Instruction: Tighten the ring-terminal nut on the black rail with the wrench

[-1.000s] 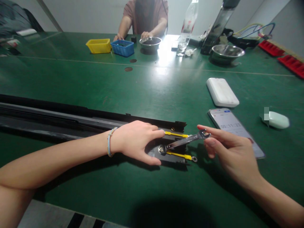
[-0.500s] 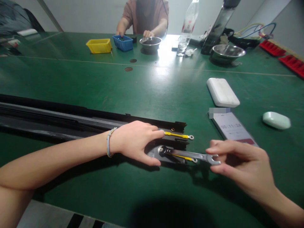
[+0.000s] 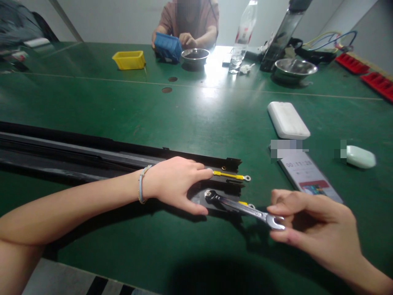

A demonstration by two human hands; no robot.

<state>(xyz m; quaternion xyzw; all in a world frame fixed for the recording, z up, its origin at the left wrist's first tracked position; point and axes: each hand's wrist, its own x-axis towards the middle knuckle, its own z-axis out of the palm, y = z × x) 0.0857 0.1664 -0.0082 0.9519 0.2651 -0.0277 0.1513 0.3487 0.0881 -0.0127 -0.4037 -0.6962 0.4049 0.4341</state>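
Note:
My left hand (image 3: 176,184) lies with fingers spread on the end of a long black rail (image 3: 123,157). Its index fingertip touches the near end of a yellow cable (image 3: 230,175) with a ring terminal. Between thumb and fingers, my right hand (image 3: 316,223) pinches the open-jaw end of a silver wrench (image 3: 242,206). The wrench's dark ring end sits around a round metal fastener on the rail. A second yellow cable (image 3: 243,203) is partly hidden under the wrench.
A phone (image 3: 302,168), a white block (image 3: 287,119) and a pale green case (image 3: 360,157) lie to the right. Across the green table (image 3: 123,98), a person tilts a blue bin (image 3: 168,47) beside a metal bowl (image 3: 195,57). A yellow bin (image 3: 129,60) stands nearby.
My right hand and the wrench's open end have swung down, towards me, while the ring end stays at the fastener. The person opposite has raised and tilted the blue bin.

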